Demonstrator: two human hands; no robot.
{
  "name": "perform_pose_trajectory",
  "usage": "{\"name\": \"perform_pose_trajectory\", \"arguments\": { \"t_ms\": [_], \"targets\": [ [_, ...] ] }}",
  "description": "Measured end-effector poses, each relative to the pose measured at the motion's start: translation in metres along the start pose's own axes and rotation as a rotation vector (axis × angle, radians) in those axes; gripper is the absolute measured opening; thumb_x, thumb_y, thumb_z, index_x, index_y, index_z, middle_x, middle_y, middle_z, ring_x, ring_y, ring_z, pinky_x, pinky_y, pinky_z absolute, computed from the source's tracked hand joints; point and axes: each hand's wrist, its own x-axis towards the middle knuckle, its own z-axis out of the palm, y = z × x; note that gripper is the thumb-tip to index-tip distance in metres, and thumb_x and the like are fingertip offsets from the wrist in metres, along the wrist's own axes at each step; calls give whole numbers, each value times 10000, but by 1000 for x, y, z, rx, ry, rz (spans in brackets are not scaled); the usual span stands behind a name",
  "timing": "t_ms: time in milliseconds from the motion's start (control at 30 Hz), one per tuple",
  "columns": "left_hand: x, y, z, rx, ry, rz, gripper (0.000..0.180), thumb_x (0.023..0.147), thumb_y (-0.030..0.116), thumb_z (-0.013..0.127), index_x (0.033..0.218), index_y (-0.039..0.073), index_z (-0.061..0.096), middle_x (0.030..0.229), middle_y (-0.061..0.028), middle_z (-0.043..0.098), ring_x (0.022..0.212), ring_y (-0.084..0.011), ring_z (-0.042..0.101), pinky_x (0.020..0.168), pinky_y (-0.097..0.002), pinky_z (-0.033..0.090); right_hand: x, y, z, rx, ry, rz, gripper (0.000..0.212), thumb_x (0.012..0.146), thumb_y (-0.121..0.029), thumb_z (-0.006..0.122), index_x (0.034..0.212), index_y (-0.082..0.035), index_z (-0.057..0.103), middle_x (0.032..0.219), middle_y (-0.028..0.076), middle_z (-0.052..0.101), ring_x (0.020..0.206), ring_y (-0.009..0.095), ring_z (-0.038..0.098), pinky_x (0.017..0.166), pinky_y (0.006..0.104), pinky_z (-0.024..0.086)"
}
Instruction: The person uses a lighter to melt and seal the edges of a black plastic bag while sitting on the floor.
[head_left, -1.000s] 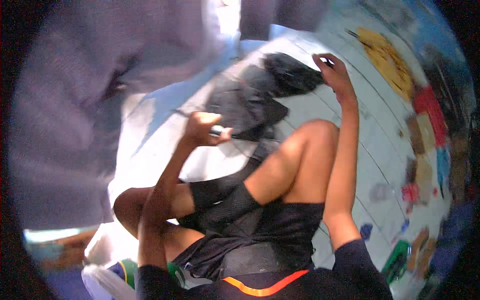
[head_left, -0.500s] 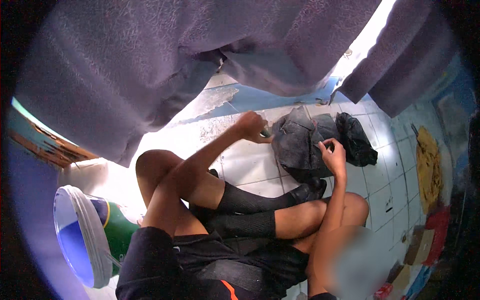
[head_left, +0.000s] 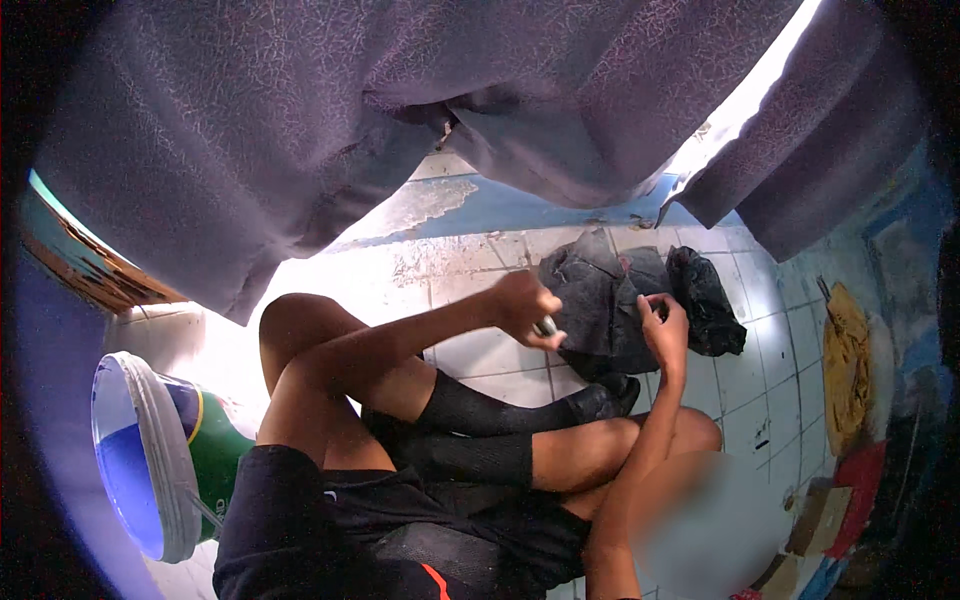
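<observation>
My left hand is closed around a small object with a shiny, pale end; its kind is hard to make out. The hand hovers just left of a crumpled dark grey cloth lying on the floor before my crossed legs. At the cloth's right part, my right hand is closed, thumb and finger pinched at the fabric. Beyond that hand sits a bunched black plastic bag, touching the cloth.
A large grey-purple curtain hangs low in front. To my left a white-rimmed green bucket lies tipped. A yellowish cloth is on the white tiled floor at right, with cardboard pieces nearer.
My left hand has moved nearer to me and slightly right, with the small object still in it. My right hand stays at the cloth. The view has shifted slightly.
</observation>
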Motion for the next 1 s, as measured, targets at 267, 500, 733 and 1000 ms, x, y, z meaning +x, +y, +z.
{"name": "perform_pose_trajectory", "arguments": {
  "t_ms": [267,500,733,1000],
  "targets": [
    [-11,-69,-26,135,-80,-320,448,700,553,669,656,109,626,590,-121,593,551,-319,611,505,-418,472,4,5,3,-15,12,-30,297,817,-300,680,847,-5,663,716,142,630,643,226,591,648,348,470],
    [-21,-79,-16,75,-223,-346,480,709,565,662,654,89,642,558,-121,586,509,-304,591,484,-434,451,11,30,24,-61,16,-127,300,816,-309,687,825,-10,668,702,141,617,633,223,579,628,344,466],
    [-2,-23,-25,50,53,55,477,701,549,664,606,97,542,511,-143,532,519,-347,579,481,-451,451,6,-10,12,-29,-78,54,305,818,-311,686,863,-9,669,743,146,646,674,275,617,660,360,473],
    [0,13,-5,-86,162,177,430,679,457,680,524,122,459,454,-96,484,420,-303,546,396,-406,417,1,14,3,-75,-36,12,316,818,-321,683,858,-9,662,760,150,649,676,268,617,688,366,482]
  ]
}}
